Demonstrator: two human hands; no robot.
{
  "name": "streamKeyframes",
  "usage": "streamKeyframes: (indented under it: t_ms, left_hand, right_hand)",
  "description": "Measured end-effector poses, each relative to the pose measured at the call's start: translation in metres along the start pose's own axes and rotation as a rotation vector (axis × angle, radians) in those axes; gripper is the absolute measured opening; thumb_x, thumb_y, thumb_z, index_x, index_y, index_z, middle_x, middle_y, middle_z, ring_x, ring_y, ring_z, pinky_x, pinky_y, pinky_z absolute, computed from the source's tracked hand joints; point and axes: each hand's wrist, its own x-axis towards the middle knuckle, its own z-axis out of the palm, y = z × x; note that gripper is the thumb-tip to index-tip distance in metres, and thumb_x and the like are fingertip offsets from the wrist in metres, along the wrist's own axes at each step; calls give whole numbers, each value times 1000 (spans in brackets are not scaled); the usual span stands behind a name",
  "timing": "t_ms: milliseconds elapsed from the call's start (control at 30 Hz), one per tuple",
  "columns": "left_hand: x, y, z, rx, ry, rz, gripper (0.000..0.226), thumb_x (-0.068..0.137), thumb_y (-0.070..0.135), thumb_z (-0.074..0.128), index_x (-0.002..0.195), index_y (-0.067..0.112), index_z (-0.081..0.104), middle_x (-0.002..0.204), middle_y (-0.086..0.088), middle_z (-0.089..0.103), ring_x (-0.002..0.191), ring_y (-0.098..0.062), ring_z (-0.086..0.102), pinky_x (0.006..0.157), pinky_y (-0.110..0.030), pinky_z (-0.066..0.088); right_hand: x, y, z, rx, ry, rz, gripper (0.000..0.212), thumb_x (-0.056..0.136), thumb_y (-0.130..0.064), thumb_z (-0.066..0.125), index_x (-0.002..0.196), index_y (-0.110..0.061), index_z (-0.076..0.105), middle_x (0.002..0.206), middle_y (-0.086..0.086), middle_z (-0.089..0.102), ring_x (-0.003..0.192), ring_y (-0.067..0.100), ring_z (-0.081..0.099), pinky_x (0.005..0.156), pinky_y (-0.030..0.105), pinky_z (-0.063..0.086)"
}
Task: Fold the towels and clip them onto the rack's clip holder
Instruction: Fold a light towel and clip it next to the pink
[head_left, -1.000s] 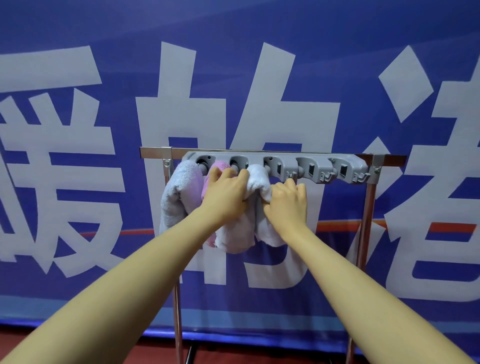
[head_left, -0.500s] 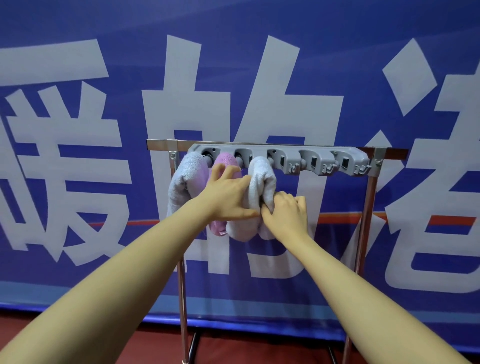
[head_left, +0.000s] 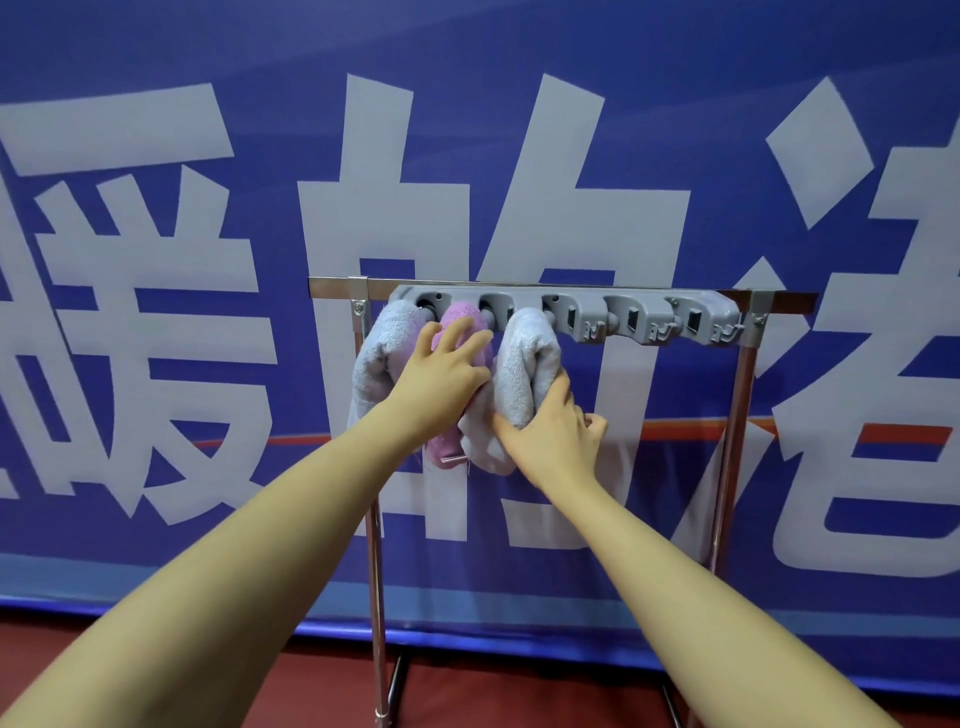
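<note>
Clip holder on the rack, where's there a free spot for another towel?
The right half of the clip holder is bare: about three slots between the white towel and the rack's right post. The left end is crowded with the grey towel, pink towel and both hands.

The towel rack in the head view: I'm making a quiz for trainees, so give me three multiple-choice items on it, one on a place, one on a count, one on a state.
1. Where does the pink towel hang on the clip holder?
A. between the two pale towels
B. at the far right end
C. on the floor

2. How many towels hang from the clip holder?
A. one
B. three
C. five

3. What is the right hand doing?
A. hanging idle
B. holding the rack post
C. holding the right-most pale towel

Key: 1 A, a pale towel hangs on each side of it. 2 B, two pale and one pink. 3 C, its thumb and fingers wrap that towel's lower part.
</note>
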Motion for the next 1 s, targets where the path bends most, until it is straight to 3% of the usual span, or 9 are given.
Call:
streamKeyframes:
  t_ms: [100, 233, 367, 467, 533, 667, 733, 833, 1000]
  left_hand:
    - [1, -3, 6, -22, 0, -9, 13, 57, 9, 53, 60, 16, 64, 104, -7, 66, 107, -35, 56, 80, -51, 44]
    - [1, -7, 11, -16, 26, 5, 29, 56, -3, 64, 79, 15, 67, 110, -6, 64, 109, -42, 56, 82, -56, 41]
    - [4, -4, 4, -94, 20, -29, 36, 56, -3, 69, 87, 15, 64, 121, -9, 61, 111, -45, 54, 82, -62, 38]
    - [2, 1, 4, -203, -3, -60, 24, 75, 9, 47, 94, 16, 61, 132, -11, 53, 121, -47, 45, 87, -62, 33]
    - [0, 3, 4, -268, -31, -106, 38, 81, 22, 27, 99, 17, 60, 141, -9, 44, 131, -43, 33, 93, -59, 27]
    - [-3, 3, 2, -324, -37, -199, 51, 80, 35, 16, 103, 19, 58, 149, -3, 32, 140, -35, 17, 101, -53, 20]
    - [-4, 4, 1, -318, -52, -221, 50, 80, 35, 16, 105, 19, 55, 151, -2, 27, 142, -32, 13, 102, -51, 18]
    - [-3, 9, 0, -323, -71, -274, 44, 81, 28, 28, 117, 18, 51, 152, -2, 24, 143, -29, 12, 104, -49, 19]
    - [-3, 9, -4, -343, -19, -422, 61, 77, 38, 39, 135, 23, 40, 151, -9, 25, 137, -31, 22, 104, -49, 23]
  right_hand:
    - [7, -2, 7, -30, 44, 40, 71, 80, -42, 57, 136, -10, 27, 126, 4, 56, 114, 22, 54, 97, 44, 30]
    - [14, 12, 5, -190, 123, -87, 59, 77, -9, 60, 130, -9, 35, 115, 2, 57, 103, 21, 54, 81, 36, 25]
    - [14, 24, 5, -243, 127, -146, 72, 74, -8, 66, 137, -10, 30, 122, 2, 54, 108, 20, 52, 80, 33, 23]
    - [10, 22, 12, -173, 57, -148, 75, 75, -13, 69, 138, -9, 29, 128, 4, 52, 115, 20, 50, 85, 32, 27]
    - [9, 21, 15, -102, 25, -149, 72, 77, -17, 66, 137, -10, 29, 129, 3, 52, 117, 19, 49, 87, 32, 27]
    - [2, 22, 6, 106, 78, -177, 61, 83, -35, 56, 136, -14, 33, 129, 1, 50, 116, 20, 49, 93, 34, 26]
    - [0, 19, -4, 232, 123, -210, 64, 88, -40, 50, 143, -17, 28, 139, 1, 42, 124, 20, 44, 101, 38, 27]
    - [8, 7, -20, 318, 138, -284, 61, 89, -27, 45, 146, -25, 25, 146, -3, 33, 126, 22, 42, 101, 44, 38]
    - [28, -3, -35, 74, 113, -324, 68, 84, -15, 53, 144, -34, 28, 148, -2, 29, 122, 27, 44, 91, 47, 47]
